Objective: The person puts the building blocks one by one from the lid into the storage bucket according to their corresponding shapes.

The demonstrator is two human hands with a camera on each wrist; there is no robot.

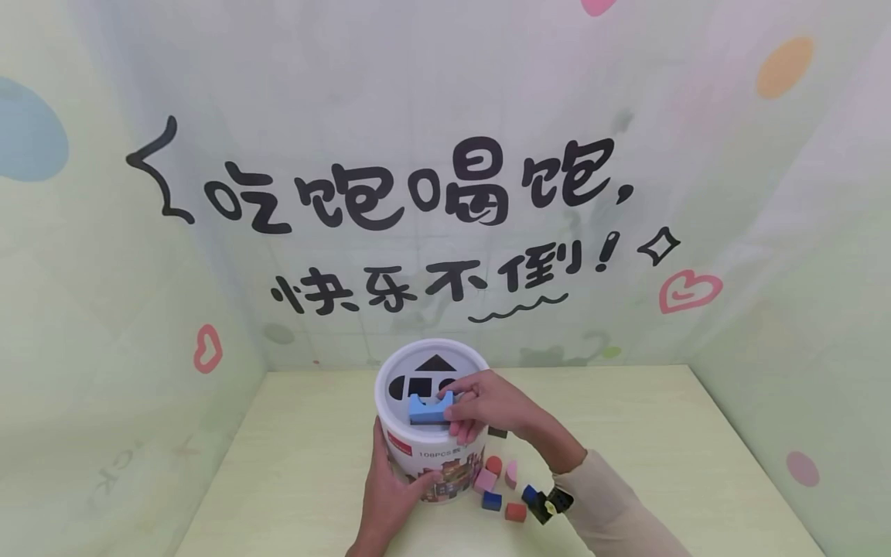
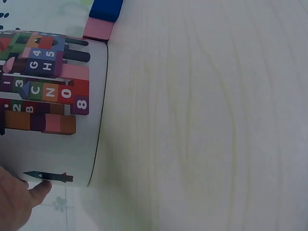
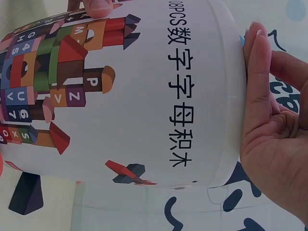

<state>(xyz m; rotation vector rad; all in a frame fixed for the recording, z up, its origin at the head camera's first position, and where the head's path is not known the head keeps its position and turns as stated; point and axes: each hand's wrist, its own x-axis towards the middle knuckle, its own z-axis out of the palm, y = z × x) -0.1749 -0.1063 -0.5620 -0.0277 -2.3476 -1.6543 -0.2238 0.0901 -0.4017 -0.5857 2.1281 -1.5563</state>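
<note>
A white toy-block bucket with printed block pictures stands upright on the table. Its white lid has black shaped holes, among them a triangle and a square. My left hand holds the bucket's left side, thumb across the printed front; that thumb also shows in the left wrist view. Over the lid's near part, my right hand pinches a light blue arch block by its right end. The block stands at a dark slot; how far it sits in the slot I cannot tell. In the right wrist view the lid hides the block.
Loose blocks lie right of the bucket: a red cylinder, pink pieces, a blue block, a red block and dark pieces by the right sleeve. A printed backdrop rises behind the table.
</note>
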